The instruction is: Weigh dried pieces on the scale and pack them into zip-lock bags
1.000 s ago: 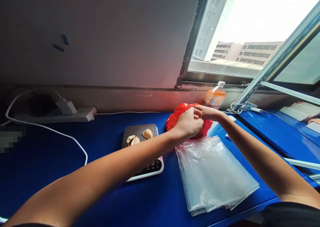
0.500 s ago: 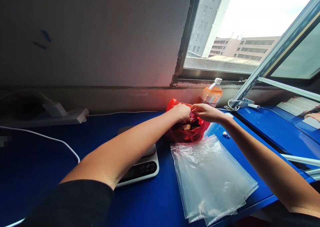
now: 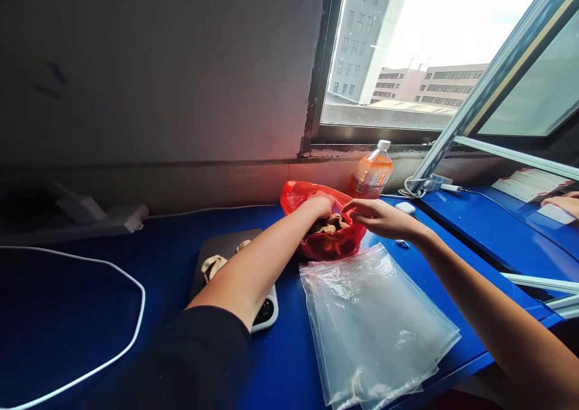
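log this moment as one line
left hand: in open red plastic bag; right hand: at its rim; contents: tan irregular pieces; nearby: flat clear plastic bags, white-edged dark scale

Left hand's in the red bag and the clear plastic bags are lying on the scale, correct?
Not on the scale: the head view shows the clear plastic bags on the blue table. The left hand is indeed in the red bag.

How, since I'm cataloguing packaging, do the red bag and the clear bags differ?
The red bag stands open; the clear bags lie flat, overlapping. The red bag holds tan pieces and has the left hand in its mouth; no hand touches the clear bags. Both rest on the blue table.
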A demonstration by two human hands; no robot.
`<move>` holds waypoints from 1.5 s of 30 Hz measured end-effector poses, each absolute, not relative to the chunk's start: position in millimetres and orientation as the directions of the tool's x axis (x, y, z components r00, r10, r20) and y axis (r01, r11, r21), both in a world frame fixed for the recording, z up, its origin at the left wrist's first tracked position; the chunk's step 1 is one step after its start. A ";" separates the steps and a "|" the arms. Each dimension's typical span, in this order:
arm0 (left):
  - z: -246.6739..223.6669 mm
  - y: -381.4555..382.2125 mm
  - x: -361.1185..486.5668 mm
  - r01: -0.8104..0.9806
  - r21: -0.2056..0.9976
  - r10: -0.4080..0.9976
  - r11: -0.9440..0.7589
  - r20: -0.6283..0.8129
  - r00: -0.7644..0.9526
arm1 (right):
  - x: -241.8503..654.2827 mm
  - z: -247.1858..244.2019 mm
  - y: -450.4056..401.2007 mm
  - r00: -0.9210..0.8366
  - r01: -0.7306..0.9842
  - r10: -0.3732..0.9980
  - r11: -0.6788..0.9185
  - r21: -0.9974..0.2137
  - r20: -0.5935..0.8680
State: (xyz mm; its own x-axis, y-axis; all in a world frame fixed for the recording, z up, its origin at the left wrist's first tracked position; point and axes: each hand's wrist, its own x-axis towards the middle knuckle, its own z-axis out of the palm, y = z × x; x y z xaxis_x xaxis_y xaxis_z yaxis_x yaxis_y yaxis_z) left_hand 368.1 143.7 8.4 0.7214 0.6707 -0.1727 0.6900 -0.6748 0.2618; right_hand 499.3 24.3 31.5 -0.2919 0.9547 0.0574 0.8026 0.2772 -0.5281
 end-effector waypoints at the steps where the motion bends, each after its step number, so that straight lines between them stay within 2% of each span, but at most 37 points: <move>1: 11.4 142.4 367.0 0.696 0.237 0.674 -0.678 -0.179 0.717 | 498.8 31.4 22.9 -0.298 0.813 0.953 0.285 -0.507 0.058; 7: 32.4 127.8 354.0 0.696 0.122 0.672 -0.707 -0.189 0.716 | 494.7 40.5 7.1 -0.335 0.838 0.941 0.319 -0.443 0.043; 13: 45.6 115.2 336.1 0.725 0.023 0.707 -0.689 -0.197 0.679 | 490.4 48.7 -8.0 -0.388 0.835 0.920 0.325 -0.445 -0.057; 19: 59.7 93.7 318.0 0.714 -0.059 0.716 -0.698 -0.048 0.696 | 483.7 50.7 -17.9 -0.353 0.854 0.935 0.308 -0.419 -0.032; 22: 68.2 85.0 306.0 0.704 -0.054 0.704 -0.708 0.020 0.710 | 487.6 46.7 -14.2 -0.315 0.866 0.949 0.278 -0.416 -0.021; 26: 71.4 86.8 293.8 0.727 -0.047 0.727 -0.685 0.015 0.686 | 490.5 40.7 -6.7 -0.330 0.865 0.942 0.277 -0.418 -0.056; 32: 52.5 105.1 302.2 0.742 -0.079 0.746 -0.665 -0.108 0.657 | 470.7 48.3 -5.2 -0.347 0.835 0.937 0.294 -0.465 -0.031; 38: 43.2 119.2 316.6 0.725 -0.042 0.707 -0.687 -0.267 0.655 | 462.8 51.7 -2.1 -0.409 0.824 0.911 0.340 -0.454 -0.061; 45: 42.8 118.7 315.1 0.671 -0.046 0.667 -0.740 -0.172 0.724 | 466.5 46.0 0.9 -0.389 0.815 0.921 0.325 -0.480 -0.036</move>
